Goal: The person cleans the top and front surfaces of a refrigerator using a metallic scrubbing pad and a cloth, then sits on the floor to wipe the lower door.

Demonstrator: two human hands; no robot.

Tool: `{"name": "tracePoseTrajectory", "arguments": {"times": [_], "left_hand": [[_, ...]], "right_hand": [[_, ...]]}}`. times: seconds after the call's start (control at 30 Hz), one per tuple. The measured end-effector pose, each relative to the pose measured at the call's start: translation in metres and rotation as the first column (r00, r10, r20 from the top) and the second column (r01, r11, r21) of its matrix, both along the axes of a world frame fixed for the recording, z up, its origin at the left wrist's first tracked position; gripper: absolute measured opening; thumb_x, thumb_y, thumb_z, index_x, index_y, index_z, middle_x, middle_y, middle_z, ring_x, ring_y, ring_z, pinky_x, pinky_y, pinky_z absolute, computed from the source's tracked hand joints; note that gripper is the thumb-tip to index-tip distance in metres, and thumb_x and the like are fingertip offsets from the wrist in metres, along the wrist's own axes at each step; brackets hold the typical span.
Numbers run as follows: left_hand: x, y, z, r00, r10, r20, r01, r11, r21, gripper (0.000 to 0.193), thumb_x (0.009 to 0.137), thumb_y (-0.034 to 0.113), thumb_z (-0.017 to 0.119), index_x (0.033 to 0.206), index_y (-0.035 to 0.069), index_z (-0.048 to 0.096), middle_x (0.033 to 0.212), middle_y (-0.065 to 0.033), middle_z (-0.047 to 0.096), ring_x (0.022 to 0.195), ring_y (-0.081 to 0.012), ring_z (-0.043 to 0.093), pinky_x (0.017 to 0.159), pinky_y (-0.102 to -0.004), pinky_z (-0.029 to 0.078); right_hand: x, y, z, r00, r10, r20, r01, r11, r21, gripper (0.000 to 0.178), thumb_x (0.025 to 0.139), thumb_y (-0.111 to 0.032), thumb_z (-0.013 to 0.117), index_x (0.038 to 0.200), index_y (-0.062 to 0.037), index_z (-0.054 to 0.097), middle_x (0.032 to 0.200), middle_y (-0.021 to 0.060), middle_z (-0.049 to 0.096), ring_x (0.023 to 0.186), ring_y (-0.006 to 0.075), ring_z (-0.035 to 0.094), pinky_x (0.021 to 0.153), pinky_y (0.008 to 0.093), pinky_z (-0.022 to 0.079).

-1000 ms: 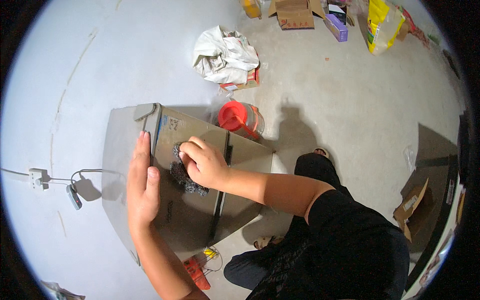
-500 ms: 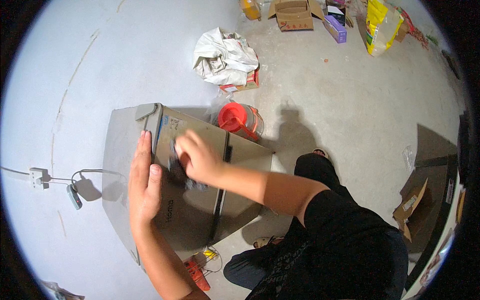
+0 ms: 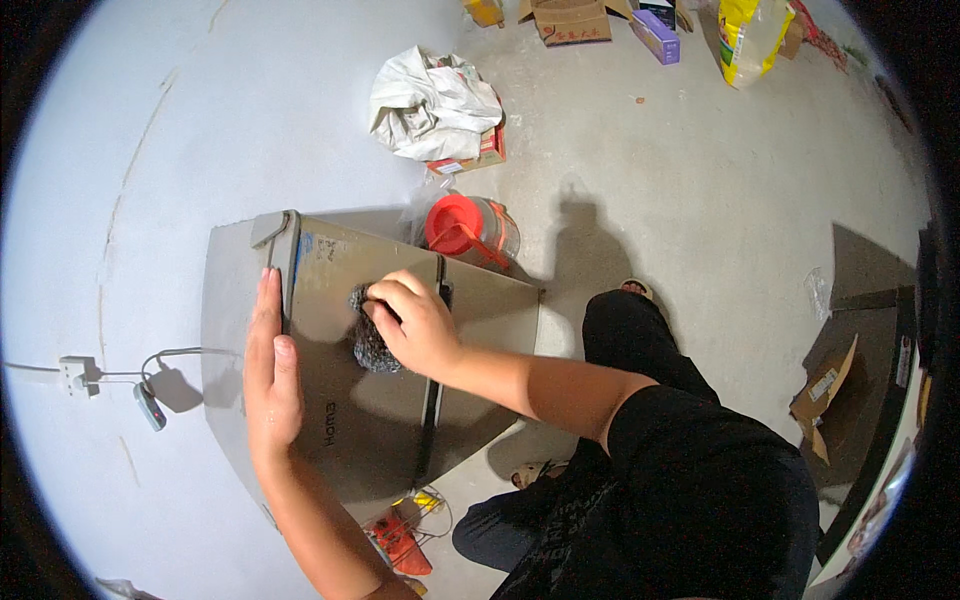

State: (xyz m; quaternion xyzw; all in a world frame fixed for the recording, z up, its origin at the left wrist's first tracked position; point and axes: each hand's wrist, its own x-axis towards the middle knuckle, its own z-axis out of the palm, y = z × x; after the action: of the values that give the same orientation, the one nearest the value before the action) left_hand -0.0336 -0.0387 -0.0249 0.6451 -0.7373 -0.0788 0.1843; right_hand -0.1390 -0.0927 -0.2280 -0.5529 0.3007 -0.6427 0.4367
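Observation:
A small grey refrigerator (image 3: 350,440) with two door sections stands against the pale wall. My right hand (image 3: 415,325) is closed around a dark grey, fuzzy-looking cloth (image 3: 372,345), pressed to the upper door. Much of the cloth shows between my hand and the door; the rest is under my fingers. My left hand (image 3: 272,370) lies flat along the refrigerator's top edge, its fingers stretched out together and the thumb apart, holding nothing. Worn blue and white sticker marks (image 3: 318,247) show near the door's upper corner.
Beside the refrigerator stands a clear container with a red lid (image 3: 455,224). Behind it, a white sack (image 3: 435,105) covers a box. A power strip (image 3: 150,408) hangs from a wall socket (image 3: 75,375). An orange-red bag (image 3: 402,545) lies nearby; a torn cardboard box (image 3: 825,400) is at right.
My right hand and the cloth have shifted slightly right across the door, and the hand is less blurred. The whole view has moved a little; my left hand stays on the top edge.

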Motion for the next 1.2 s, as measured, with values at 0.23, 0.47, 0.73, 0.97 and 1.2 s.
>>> {"name": "tracePoseTrajectory", "arguments": {"times": [0.23, 0.47, 0.73, 0.97, 1.2], "left_hand": [[-0.001, 0.0, -0.003, 0.999, 0.002, -0.032, -0.002, 1.0, 0.001, 0.086, 0.107, 0.063, 0.042, 0.16, -0.004, 0.038, 0.168, -0.0202, 0.038, 0.159, -0.0325, 0.029, 0.129, -0.0441, 0.019], [-0.001, -0.001, -0.001, 1.0, 0.005, -0.03, -0.005, 1.0, 0.008, 0.091, 0.105, 0.068, 0.042, 0.16, -0.004, 0.038, 0.167, -0.0216, 0.038, 0.159, -0.0332, 0.03, 0.129, -0.0441, 0.02], [-0.002, 0.0, 0.0, 1.0, 0.019, 0.008, -0.019, 1.0, 0.011, 0.09, 0.104, 0.067, 0.044, 0.16, -0.004, 0.038, 0.167, -0.0224, 0.039, 0.158, -0.0339, 0.031, 0.128, -0.0438, 0.022], [-0.004, -0.002, 0.002, 1.0, 0.013, -0.009, -0.013, 1.0, 0.009, 0.089, 0.105, 0.066, 0.044, 0.16, -0.004, 0.038, 0.167, -0.022, 0.038, 0.158, -0.0338, 0.031, 0.128, -0.0439, 0.022], [-0.001, 0.005, 0.005, 0.999, 0.025, 0.024, -0.026, 1.0, 0.018, 0.088, 0.106, 0.066, 0.042, 0.16, -0.003, 0.038, 0.167, -0.0215, 0.038, 0.158, -0.0333, 0.03, 0.128, -0.044, 0.022]], "right_hand": [[0.021, 0.063, -0.031, 0.968, 0.024, -0.25, -0.108, 0.939, -0.327, 0.073, 0.1, -0.034, 0.063, 0.156, 0.0057, 0.039, 0.164, 0.0299, 0.033, 0.154, 0.049, 0.029, 0.127, 0.056, 0.025], [0.021, -0.041, 0.042, 0.993, -0.115, -0.026, 0.103, 0.951, -0.29, 0.064, 0.098, -0.017, 0.061, 0.156, 0.0027, 0.042, 0.166, 0.0253, 0.035, 0.155, 0.0438, 0.032, 0.127, 0.0554, 0.025], [0.019, 0.005, -0.002, 0.98, -0.074, -0.186, -0.002, 0.925, -0.381, 0.056, 0.099, -0.011, 0.056, 0.154, -0.0004, 0.048, 0.165, 0.021, 0.04, 0.154, 0.0395, 0.036, 0.127, 0.0533, 0.027], [0.017, -0.034, 0.038, 0.983, -0.177, 0.04, 0.18, 0.912, -0.368, 0.05, 0.09, -0.007, 0.071, 0.139, 0.0, 0.062, 0.152, 0.0172, 0.056, 0.145, 0.0384, 0.049, 0.119, 0.0513, 0.038], [0.017, -0.033, 0.053, 0.962, -0.163, 0.22, 0.232, 0.91, -0.344, 0.029, 0.078, -0.003, 0.078, 0.107, -0.0015, 0.078, 0.111, 0.0139, 0.07, 0.109, 0.0353, 0.065, 0.096, 0.0451, 0.053]]}}
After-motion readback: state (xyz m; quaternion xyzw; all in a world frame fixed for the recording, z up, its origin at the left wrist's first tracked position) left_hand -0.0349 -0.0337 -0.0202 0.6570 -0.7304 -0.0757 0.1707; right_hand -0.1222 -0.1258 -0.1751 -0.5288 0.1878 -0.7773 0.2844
